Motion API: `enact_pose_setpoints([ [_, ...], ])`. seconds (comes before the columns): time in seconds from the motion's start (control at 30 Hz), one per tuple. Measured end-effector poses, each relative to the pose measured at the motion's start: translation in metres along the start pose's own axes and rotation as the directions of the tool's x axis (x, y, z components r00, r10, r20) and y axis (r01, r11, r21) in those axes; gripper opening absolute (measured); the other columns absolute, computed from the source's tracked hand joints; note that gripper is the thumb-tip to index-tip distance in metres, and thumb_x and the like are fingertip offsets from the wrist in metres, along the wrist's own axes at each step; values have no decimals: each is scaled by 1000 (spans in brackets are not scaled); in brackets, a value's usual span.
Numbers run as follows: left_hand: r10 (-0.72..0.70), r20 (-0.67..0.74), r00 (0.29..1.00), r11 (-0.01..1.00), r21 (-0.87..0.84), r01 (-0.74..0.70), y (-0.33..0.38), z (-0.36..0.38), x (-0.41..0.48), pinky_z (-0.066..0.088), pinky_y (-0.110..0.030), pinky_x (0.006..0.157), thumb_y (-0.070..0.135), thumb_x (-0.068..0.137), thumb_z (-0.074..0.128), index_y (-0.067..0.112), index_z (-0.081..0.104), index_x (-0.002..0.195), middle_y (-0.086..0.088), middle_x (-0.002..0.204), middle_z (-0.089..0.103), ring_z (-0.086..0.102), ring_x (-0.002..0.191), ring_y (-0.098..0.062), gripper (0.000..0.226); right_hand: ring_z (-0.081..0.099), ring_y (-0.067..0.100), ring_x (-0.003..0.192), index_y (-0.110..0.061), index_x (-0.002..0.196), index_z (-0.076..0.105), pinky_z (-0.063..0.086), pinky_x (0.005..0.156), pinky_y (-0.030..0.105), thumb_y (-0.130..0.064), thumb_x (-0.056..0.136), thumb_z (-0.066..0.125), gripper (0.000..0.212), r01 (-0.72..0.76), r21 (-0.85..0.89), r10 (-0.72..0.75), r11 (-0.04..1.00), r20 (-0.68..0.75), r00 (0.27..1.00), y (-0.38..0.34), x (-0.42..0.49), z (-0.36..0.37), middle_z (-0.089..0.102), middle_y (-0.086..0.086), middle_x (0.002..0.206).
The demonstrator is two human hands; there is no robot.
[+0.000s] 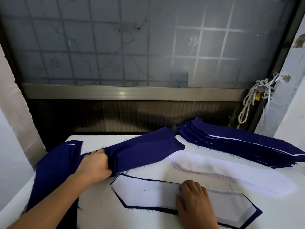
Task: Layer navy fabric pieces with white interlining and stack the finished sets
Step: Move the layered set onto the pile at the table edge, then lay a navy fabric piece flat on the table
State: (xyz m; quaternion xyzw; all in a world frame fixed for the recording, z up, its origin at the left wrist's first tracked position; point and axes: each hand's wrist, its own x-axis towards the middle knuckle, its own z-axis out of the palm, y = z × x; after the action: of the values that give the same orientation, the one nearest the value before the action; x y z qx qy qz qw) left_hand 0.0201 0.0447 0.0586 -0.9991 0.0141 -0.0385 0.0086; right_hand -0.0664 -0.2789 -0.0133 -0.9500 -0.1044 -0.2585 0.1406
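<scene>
My left hand (96,166) grips a navy fabric piece (145,149) near its middle and holds it lifted off a loose pile of navy pieces (52,169) at the table's left. My right hand (194,202) presses flat on a white interlining piece (148,190) that lies on a navy piece whose dark edge shows all round it. To the right lies a stack of white interlining (231,176). Behind that, at the back right, sits the stack of finished navy and white sets (239,142).
The white table (99,212) ends at a dark gap below a frosted window (132,47). A knotted white cord (257,96) hangs at the right by a pale wall. The pile of navy pieces hangs over the table's left edge.
</scene>
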Motion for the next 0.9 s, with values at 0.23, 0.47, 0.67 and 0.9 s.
enact_pose_setpoints([
  [0.23,-8,-198,980,984,-177,-28,-8,18,-7,36,-23,70,26,84,65,34,59,87,15,97,54,58,94,-11,11,61,24,67,-19,74,64,50,59,33,-21,55,80,25,10,-18,-10,1000,-27,1000,0,0,2,60,-1,78],
  [0.47,-223,-399,889,834,-551,-38,1,25,-27,50,-33,64,14,84,78,18,68,102,5,76,67,60,68,-16,21,61,24,65,-18,73,64,51,57,33,-19,49,85,31,24,-28,-25,999,-56,998,0,2,3,60,-1,77],
  [0.67,135,-734,665,896,-195,-398,48,6,-62,46,-36,53,23,90,56,12,70,70,7,64,59,52,60,-20,27,67,24,81,-14,97,72,46,78,36,-23,57,76,41,85,-91,-94,992,-103,990,-7,3,-2,67,2,95],
  [0.9,689,-561,458,640,175,-748,112,25,-90,49,-29,65,12,77,70,21,64,77,4,74,58,55,69,-17,11,50,17,129,-21,112,71,33,103,42,-25,74,65,39,348,-9,-342,938,-209,916,-28,19,-14,60,-4,133],
])
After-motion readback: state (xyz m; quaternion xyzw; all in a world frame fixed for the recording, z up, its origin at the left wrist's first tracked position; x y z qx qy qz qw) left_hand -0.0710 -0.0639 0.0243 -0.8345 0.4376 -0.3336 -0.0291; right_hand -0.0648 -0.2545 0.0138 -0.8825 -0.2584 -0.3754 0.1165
